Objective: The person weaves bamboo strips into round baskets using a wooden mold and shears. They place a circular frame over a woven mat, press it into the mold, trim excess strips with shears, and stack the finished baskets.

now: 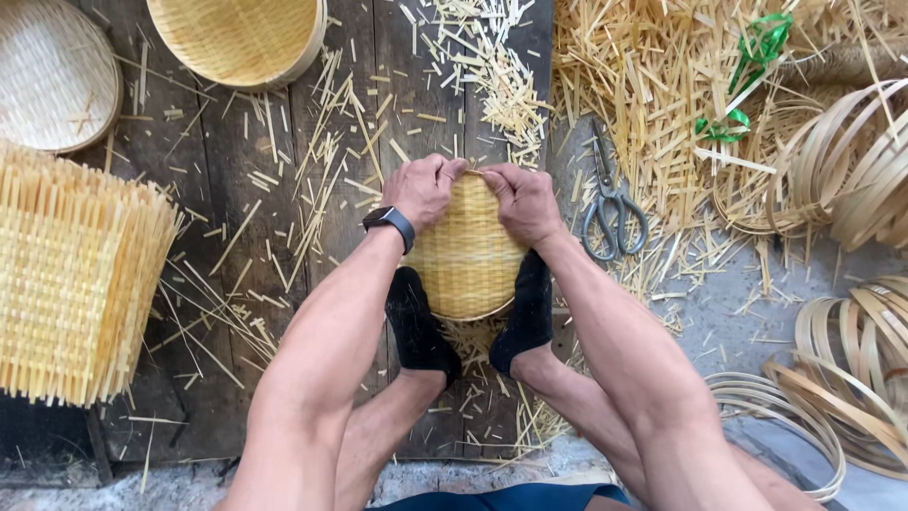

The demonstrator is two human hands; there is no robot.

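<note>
The round woven basket [465, 248] — pale yellow bamboo, tightly ribbed, domed — is sitting between two black-socked feet [419, 326] on dark floor planks. The left hand [423, 189] and right hand [521, 202] are both pinching its far rim, grip narrow. Steel scissors [613, 203] are lying just right of the basket — amid straw-like offcuts.

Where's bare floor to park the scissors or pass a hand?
Barest: grey floor between scissors and bamboo hoops. Dark boards between woven mat stack and left arm hold only thin slivers. Crowded: straw pile top right; both hands on the basket.
</note>
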